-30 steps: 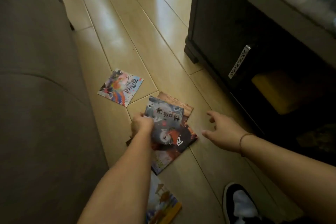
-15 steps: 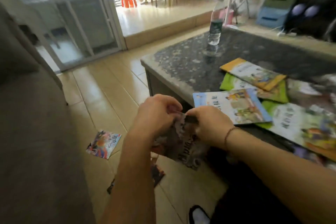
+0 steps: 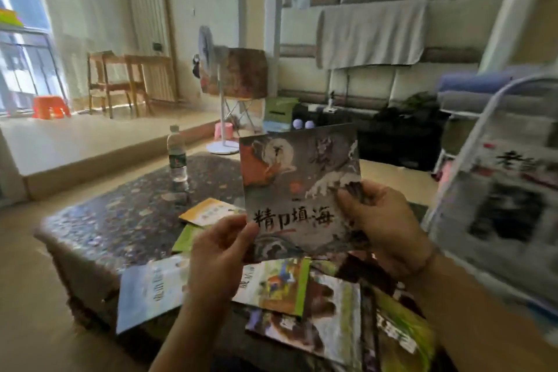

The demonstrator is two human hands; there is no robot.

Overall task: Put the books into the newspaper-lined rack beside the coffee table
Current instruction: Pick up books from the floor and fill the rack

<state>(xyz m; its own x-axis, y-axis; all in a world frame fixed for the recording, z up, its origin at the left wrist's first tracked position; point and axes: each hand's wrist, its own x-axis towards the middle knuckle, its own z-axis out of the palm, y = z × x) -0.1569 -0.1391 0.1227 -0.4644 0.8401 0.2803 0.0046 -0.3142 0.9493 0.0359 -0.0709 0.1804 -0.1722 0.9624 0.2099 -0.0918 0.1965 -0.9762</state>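
Both hands gripped one thin grey-and-red picture book [image 3: 302,187]: left hand [image 3: 217,260] pinching its lower-left corner, right hand [image 3: 383,226] curled round its right edge. The white-framed newspaper-lined rack [image 3: 495,208] stood at three o'clock; the book probably needed carrying there upright, then lowering in edge-first.

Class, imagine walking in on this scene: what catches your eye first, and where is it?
First, the grey picture book held upright at centre, gripped by the left hand and right hand. Below it, more books lie scattered on the dark coffee table. At the right edge looms the newspaper-lined rack.
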